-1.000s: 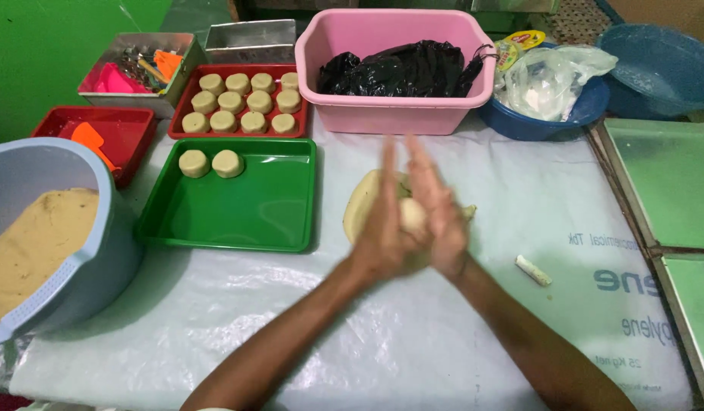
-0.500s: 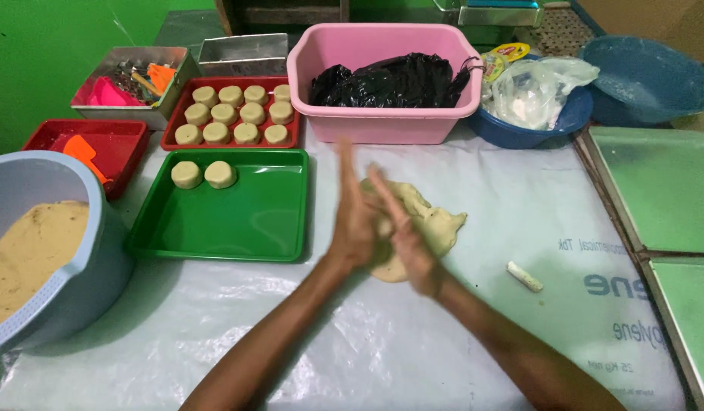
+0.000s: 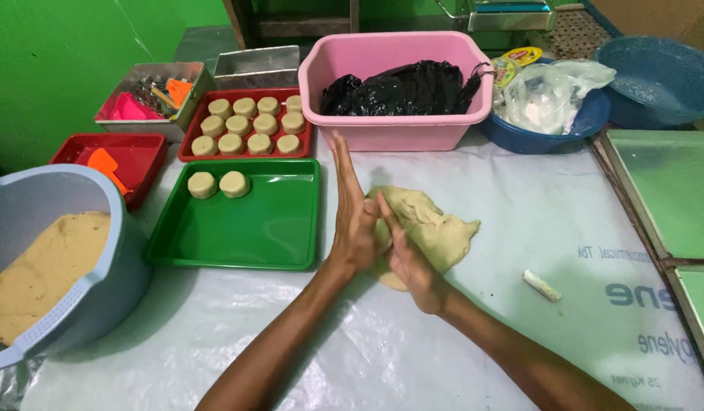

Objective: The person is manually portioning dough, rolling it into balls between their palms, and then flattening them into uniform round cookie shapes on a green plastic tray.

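While pressed palm to palm over the plastic-covered table (image 3: 215, 342), both hands at work on dough.

Far left, 9 o'clock: grey-blue tub (image 3: 100, 251) with large dough mass (image 3: 39, 274) inside. Above it, 10 o'clock: small red tray (image 3: 138, 152) with orange scraper (image 3: 104, 161); metal tin (image 3: 192, 80) of mixed tools behind.

Left of centre: green tray (image 3: 253, 228), two dough pucks (image 3: 218, 185) in its far-left corner. At 11 o'clock, red tray (image 3: 186, 148) filled with rows of shaped pieces (image 3: 249, 125).

Centre: left hand (image 3: 353, 221) upright, fingers straight, flat against right hand (image 3: 405, 255). Small dough portion (image 3: 381, 236) squeezed between the palms, only an edge visible. No closed fist on either hand; flat-palm press only. Dough lump (image 3: 435, 228) on the table directly behind the hands, touching the right hand's far side.

At 12 o'clock: pink basin (image 3: 397, 129) holding black plastic bag (image 3: 405, 87). At 1 o'clock: blue bowl (image 3: 588, 122) with clear plastic bags (image 3: 550, 95). Far right, 3 o'clock: green trays (image 3: 664, 190). At 4 o'clock from the hands: small white scrap (image 3: 542, 285), well apart.
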